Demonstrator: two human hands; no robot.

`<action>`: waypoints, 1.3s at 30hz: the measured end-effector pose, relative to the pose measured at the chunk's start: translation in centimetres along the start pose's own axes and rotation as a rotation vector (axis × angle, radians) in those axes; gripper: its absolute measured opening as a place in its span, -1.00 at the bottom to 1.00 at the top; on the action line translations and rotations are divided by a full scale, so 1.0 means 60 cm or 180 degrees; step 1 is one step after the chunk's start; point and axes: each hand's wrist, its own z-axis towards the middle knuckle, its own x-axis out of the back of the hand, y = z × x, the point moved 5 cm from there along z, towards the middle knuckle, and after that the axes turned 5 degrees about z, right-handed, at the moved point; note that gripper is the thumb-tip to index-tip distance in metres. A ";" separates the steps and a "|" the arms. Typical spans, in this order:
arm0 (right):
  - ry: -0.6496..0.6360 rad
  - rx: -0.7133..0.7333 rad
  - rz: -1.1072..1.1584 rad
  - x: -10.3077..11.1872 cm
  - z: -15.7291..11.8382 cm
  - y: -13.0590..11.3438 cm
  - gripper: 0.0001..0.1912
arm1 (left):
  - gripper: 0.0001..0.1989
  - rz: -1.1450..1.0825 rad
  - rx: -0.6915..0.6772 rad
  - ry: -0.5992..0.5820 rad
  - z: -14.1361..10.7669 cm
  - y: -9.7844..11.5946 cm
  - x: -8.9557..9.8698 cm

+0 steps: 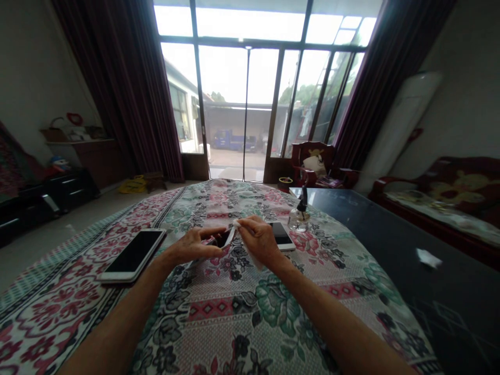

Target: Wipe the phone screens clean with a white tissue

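Observation:
Between the thumb and fingers of my left hand [190,245] is a smartphone [225,238] with a dark face and a pale edge, tilted up off the table. My right hand [258,240] pinches a white tissue [236,224] against the phone's right edge; part of the tissue hangs below the palm. Beyond the right hand lies a white smartphone [283,237], partly covered by that hand. A larger white smartphone [133,254] rests screen up, left of my left hand. Behind on the right stands a clear spray bottle [300,217] with a black nozzle.
A patterned floral cloth [219,333] covers the table. To the right is a dark glossy table [390,245] with a crumpled white tissue [428,258] on it. A wooden chair [312,156] and a wooden sofa [449,192] stand farther off, near glass doors.

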 end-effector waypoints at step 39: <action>-0.0223 0.0080 0.0495 -0.020 -0.013 -0.034 -0.85 | -0.33 0.0887 0.0442 0.0711 0.009 -0.022 0.022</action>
